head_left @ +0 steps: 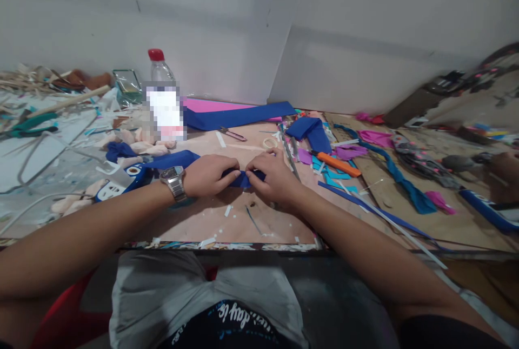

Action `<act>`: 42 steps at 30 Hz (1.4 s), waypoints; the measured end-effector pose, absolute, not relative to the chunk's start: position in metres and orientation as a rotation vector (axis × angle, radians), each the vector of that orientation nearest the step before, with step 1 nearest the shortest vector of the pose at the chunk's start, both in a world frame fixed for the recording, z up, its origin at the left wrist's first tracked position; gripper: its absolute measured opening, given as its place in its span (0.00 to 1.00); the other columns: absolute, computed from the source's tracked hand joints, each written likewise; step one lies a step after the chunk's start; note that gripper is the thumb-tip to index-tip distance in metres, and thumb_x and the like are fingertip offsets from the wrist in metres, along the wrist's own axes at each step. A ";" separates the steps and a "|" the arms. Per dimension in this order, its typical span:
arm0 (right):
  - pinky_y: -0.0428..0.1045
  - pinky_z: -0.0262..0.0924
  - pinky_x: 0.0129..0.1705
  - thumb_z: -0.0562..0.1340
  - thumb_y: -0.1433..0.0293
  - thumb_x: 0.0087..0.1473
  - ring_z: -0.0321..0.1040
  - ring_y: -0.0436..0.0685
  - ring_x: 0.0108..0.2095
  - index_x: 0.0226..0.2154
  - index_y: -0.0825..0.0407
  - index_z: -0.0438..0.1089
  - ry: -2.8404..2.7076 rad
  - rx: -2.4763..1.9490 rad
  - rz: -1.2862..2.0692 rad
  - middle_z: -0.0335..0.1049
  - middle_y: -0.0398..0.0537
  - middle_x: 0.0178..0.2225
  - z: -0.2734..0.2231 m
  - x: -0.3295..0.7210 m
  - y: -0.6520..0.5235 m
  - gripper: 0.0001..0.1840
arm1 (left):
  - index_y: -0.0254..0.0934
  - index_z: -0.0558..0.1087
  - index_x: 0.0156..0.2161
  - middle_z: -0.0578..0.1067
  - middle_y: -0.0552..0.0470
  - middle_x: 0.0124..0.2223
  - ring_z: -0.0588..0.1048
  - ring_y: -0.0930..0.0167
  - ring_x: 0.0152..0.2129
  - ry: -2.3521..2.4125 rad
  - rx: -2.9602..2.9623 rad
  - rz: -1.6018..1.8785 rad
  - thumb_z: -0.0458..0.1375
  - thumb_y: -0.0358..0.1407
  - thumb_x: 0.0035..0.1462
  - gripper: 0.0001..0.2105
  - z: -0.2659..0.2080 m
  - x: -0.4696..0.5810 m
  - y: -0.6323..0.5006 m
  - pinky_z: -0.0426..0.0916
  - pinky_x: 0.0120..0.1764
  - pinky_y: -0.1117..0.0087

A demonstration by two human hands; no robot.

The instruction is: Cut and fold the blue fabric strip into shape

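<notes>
Both hands meet low over the worktable (194,219), pinching a strip of blue fabric (243,180) between thumbs and fingers. My left hand (211,175), with a metal watch on its wrist, grips the strip's left part. On its right part my right hand (273,176) is closed the same way. Fingers hide much of the strip. More blue fabric (174,159) lies behind the left wrist; I cannot tell whether it joins the held piece. Beside the left forearm rests a blue and white glue gun (125,182).
A red-capped bottle (162,70) stands behind a blurred phone-like screen (166,113). Right of my hands lie an orange utility knife (336,164), folded blue fabric (310,131) and scraps. Green-handled pliers (32,126) lie far left. Another person's hand (505,170) shows at the right edge.
</notes>
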State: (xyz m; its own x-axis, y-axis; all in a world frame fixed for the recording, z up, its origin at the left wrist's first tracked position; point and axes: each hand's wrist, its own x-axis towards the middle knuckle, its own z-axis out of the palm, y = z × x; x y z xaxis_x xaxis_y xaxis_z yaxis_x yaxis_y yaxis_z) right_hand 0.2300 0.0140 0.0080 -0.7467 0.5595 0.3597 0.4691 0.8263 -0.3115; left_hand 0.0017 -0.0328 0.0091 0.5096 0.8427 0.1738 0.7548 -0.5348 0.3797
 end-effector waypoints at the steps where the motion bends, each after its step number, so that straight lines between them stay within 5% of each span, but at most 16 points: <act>1: 0.61 0.44 0.58 0.60 0.69 0.61 0.72 0.59 0.39 0.34 0.50 0.74 -2.572 -0.749 0.292 0.81 0.47 0.35 0.008 0.230 0.014 0.07 | 0.38 0.75 0.43 0.80 0.48 0.39 0.76 0.65 0.35 1.335 2.491 0.508 0.48 0.44 0.72 0.16 0.010 0.002 -0.033 0.62 0.39 0.66; 15: 0.62 0.45 0.58 0.60 0.69 0.60 0.71 0.59 0.38 0.32 0.50 0.73 -2.559 -0.710 0.298 0.80 0.48 0.34 0.008 0.232 0.014 0.06 | 0.37 0.76 0.37 0.77 0.51 0.30 0.70 0.69 0.26 1.332 2.400 0.479 0.51 0.42 0.69 0.15 0.019 0.004 -0.036 0.56 0.32 0.67; 42: 0.61 0.47 0.58 0.65 0.67 0.63 0.75 0.58 0.38 0.37 0.49 0.78 -2.543 -0.633 0.298 0.83 0.46 0.36 0.003 0.230 0.014 0.06 | 0.35 0.79 0.41 0.82 0.49 0.35 0.75 0.70 0.28 1.308 2.336 0.387 0.52 0.39 0.70 0.15 0.026 0.006 -0.039 0.59 0.33 0.69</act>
State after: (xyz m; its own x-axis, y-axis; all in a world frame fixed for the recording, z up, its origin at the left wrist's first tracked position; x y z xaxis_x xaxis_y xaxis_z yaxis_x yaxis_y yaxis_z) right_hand 0.2297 0.0138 0.0030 -0.7674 0.4886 0.4150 0.3795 0.8680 -0.3202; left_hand 0.0062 -0.0387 0.0260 0.5153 0.8565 0.0310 0.7355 -0.4605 0.4969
